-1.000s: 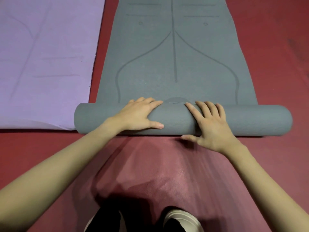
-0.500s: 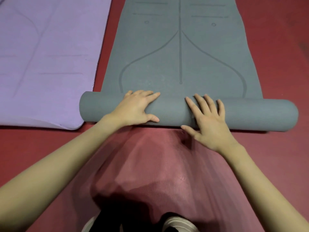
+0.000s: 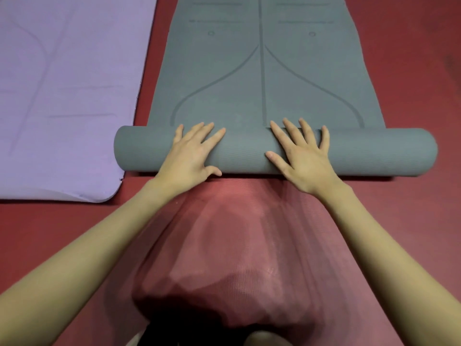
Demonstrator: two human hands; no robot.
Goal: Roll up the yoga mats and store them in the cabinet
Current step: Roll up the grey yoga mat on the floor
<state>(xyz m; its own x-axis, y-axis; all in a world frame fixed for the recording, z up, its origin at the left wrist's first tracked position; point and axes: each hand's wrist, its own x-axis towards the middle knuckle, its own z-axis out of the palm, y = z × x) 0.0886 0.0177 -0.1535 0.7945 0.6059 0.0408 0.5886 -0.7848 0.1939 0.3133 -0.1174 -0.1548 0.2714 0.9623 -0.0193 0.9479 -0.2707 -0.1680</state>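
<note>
Pressing down on the rolled end of the grey yoga mat [image 3: 262, 78], both hands lie flat with the fingers spread and nearly straight. The left hand [image 3: 192, 152] sits left of the middle of the roll [image 3: 374, 152], its palm on the near curve, its fingertips reaching the top of the roll, and its thumb tucked low against the near side. The right hand [image 3: 305, 152] sits just right of the middle, fingers fanned over the top, thumb stretched out to the left across the roll's face. Neither hand curls around anything; they only press on the mat.

That roll lies crosswise on the red floor [image 3: 411, 71], while the unrolled part of the grey mat stretches away from the person, its curved guide lines and centre line showing. Beside it on the left, a narrow strip of floor apart, a purple yoga mat [image 3: 67, 96] lies spread out flat. Nearer the person, a dusty-pink stretch of surface [image 3: 249, 245] runs from the roll back toward the knees.
</note>
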